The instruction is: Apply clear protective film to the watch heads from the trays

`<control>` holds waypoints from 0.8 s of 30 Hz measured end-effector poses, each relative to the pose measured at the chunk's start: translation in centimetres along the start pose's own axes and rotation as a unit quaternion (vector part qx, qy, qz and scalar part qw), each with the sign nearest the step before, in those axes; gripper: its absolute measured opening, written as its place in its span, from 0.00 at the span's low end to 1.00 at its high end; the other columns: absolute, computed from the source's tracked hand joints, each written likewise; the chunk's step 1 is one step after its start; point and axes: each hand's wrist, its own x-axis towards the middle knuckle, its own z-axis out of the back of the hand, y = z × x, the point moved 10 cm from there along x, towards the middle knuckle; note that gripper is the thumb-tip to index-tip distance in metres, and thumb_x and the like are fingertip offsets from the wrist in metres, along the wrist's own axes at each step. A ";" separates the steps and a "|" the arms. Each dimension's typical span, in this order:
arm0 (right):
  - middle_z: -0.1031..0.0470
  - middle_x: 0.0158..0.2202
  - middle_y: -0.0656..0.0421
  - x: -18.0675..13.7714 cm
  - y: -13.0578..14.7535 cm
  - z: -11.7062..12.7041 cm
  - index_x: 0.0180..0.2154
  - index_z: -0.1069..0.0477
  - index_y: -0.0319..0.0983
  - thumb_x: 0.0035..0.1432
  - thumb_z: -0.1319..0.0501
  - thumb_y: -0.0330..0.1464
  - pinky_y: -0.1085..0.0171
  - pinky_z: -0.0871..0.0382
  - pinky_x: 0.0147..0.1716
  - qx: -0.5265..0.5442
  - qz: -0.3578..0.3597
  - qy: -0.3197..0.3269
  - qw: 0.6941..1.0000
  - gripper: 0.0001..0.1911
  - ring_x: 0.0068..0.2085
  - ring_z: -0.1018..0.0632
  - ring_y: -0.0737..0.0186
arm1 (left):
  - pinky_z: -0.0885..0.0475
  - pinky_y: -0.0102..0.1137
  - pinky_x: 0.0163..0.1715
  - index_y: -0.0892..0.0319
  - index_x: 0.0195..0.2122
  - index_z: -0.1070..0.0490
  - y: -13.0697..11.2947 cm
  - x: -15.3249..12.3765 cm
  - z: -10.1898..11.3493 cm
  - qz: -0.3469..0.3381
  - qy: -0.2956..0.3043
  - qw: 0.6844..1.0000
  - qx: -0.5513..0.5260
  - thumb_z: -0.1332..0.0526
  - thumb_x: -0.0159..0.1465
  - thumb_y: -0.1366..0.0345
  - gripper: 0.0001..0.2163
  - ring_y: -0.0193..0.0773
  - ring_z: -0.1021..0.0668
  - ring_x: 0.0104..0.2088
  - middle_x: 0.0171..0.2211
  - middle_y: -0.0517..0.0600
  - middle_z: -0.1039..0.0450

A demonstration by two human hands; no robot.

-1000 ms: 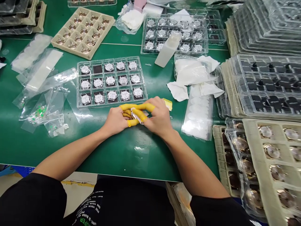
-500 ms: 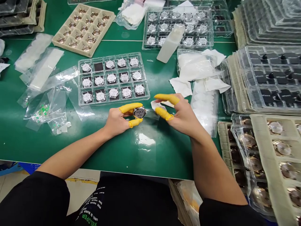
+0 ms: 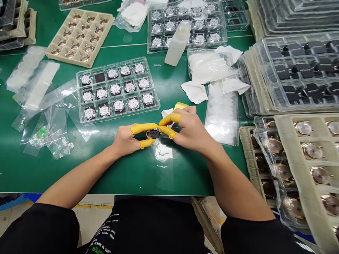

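A silver watch head [image 3: 153,133], without a strap, is tilted with its engraved back facing me. My left hand [image 3: 128,139] pinches it between thumb and forefinger, both in yellow finger cots. At its right edge, the yellow-covered thumb and forefinger of my right hand [image 3: 185,128] close together on the rim; anything small between them is hidden. A clear tray [image 3: 119,114] of similar watch heads lies just beyond my left hand, one back-row compartment showing only its black pad. Behind my right fingers are a yellow block [image 3: 180,106] and a white scrap [image 3: 166,113], partly covered.
Beyond the tray stands a white plastic bottle [image 3: 178,44] beside another watch tray [image 3: 225,42]. A beige tray [image 3: 91,64] sits back left, with plastic bags [image 3: 41,132] nearer me. White wipes [image 3: 194,91] and stacked trays [image 3: 280,106] occupy the right.
My right hand has moved left and its spread fingers have closed at the watch head's edge. The watch head has tipped in my left hand. The whole view has shifted slightly.
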 end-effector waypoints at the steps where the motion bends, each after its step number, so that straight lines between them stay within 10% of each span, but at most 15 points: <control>1: 0.19 0.35 0.61 0.0 0.1 0.0 0.38 0.23 0.44 0.66 0.36 0.32 0.51 0.43 0.53 -0.003 0.001 -0.003 1.000 0.03 0.38 0.24 0.58 | 0.17 0.26 0.39 0.56 0.51 0.16 -0.2 0.1 0.0 -0.008 -0.002 1.000 -0.004 0.25 0.59 0.65 0.18 0.35 0.13 0.34 0.41 0.50 0.12; 13: 0.26 0.25 0.61 0.1 -2.4 -1.1 0.40 0.29 0.46 0.72 0.42 0.40 0.53 0.34 0.43 0.052 -0.112 -0.096 0.988 0.07 0.33 0.27 0.55 | 0.14 0.28 0.41 0.59 0.50 0.16 2.2 0.0 -1.1 0.156 0.037 0.973 -0.163 0.21 0.50 0.65 0.24 0.36 0.14 0.33 0.36 0.49 0.13; 18: 0.26 0.45 0.54 -0.7 -2.2 2.2 0.40 0.24 0.45 0.66 0.34 0.45 0.53 0.31 0.47 0.079 -0.121 -0.233 0.962 0.11 0.49 0.25 0.52 | 0.14 0.31 0.42 0.61 0.52 0.18 5.4 -0.7 -0.9 0.328 -0.021 0.919 -0.220 0.19 0.45 0.61 0.31 0.39 0.13 0.35 0.37 0.51 0.14; 24: 0.21 0.44 0.57 -1.2 -3.2 -3.8 0.38 0.22 0.44 0.60 0.31 0.44 0.55 0.30 0.47 0.297 -0.254 -0.116 0.913 0.11 0.44 0.25 0.57 | 0.16 0.29 0.39 0.60 0.53 0.20 5.9 -0.8 -1.5 0.379 -0.019 0.894 -0.237 0.21 0.45 0.66 0.31 0.35 0.15 0.32 0.33 0.47 0.16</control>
